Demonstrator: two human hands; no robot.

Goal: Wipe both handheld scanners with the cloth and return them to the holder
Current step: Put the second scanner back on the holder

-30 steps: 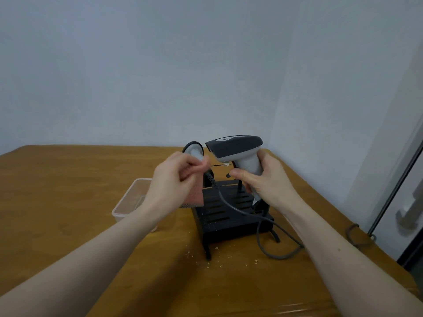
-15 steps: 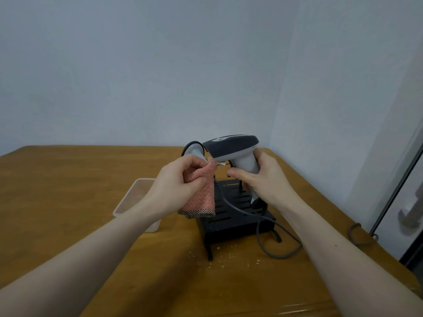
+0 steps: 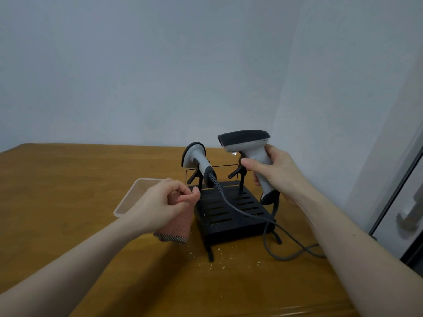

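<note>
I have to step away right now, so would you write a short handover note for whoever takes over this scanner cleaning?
Left hand: closed around the pink cloth, held low in front of the holder, clear of both scanners.
Right hand: gripping the handle of one scanner, held up above the holder's right side, cable trailing onto the table.
Second scanner: sitting on the left cradle of the black holder.
Done: cannot tell from this view which scanner has been wiped.
Left: finish any wiping, set the held scanner on the empty right cradle.
</note>
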